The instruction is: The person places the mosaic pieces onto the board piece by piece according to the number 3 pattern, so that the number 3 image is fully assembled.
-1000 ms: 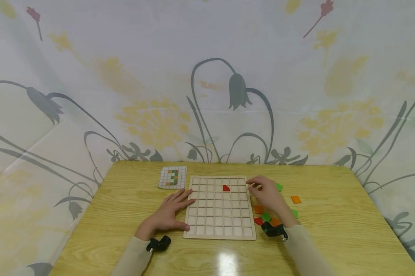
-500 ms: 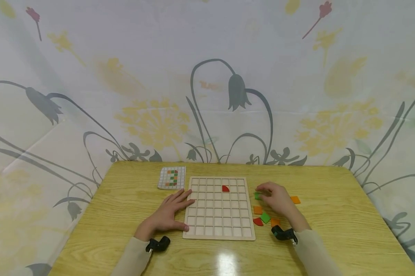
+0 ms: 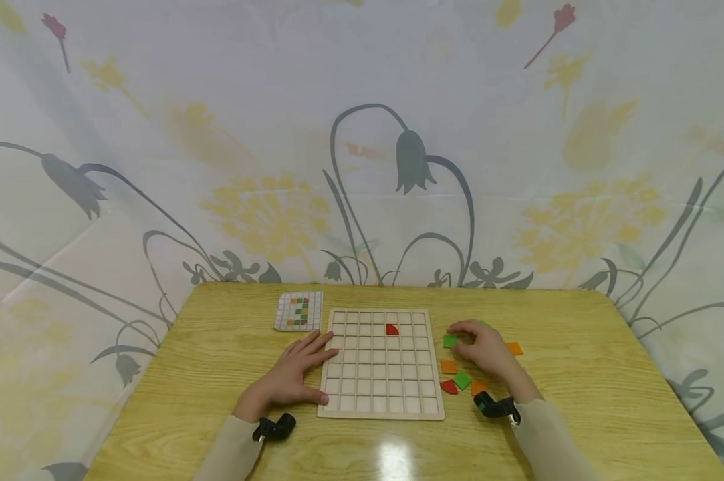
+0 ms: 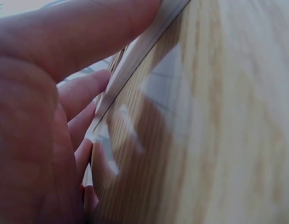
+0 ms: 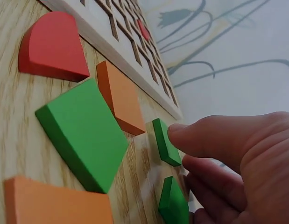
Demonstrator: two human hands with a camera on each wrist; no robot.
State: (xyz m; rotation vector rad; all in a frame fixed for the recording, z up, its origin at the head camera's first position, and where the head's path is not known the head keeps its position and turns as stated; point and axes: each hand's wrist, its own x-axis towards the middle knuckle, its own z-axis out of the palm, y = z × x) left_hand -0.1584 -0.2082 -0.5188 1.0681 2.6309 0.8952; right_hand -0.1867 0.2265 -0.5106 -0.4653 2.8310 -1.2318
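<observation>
The square wooden grid board [image 3: 381, 415] lies flat on the table, with one red quarter-round tile [image 3: 392, 329] in an upper cell. Fingers spread, my left hand [image 3: 289, 377] rests along the board's left edge; its thumb [image 4: 111, 23] presses near the front corner. To the right of the board, my right hand [image 3: 483, 344] is at a green square tile [image 3: 450, 341]. The right thumb [image 5: 200, 137] tip overlaps this tile's edge in the right wrist view, the other fingers curve below it, and I cannot tell whether they grip it.
Near the board's right edge lie an orange tile [image 3: 448, 367], a green tile [image 3: 462, 381], a red quarter-round tile [image 3: 449, 387] and another orange tile [image 3: 478, 388]. One more orange tile [image 3: 514, 349] lies farther right. A pattern card [image 3: 282, 311] sits beyond the left hand.
My right hand has drawn back rightward from the board's upper right edge to the green tile, then stayed there. The left hand keeps its place on the board.
</observation>
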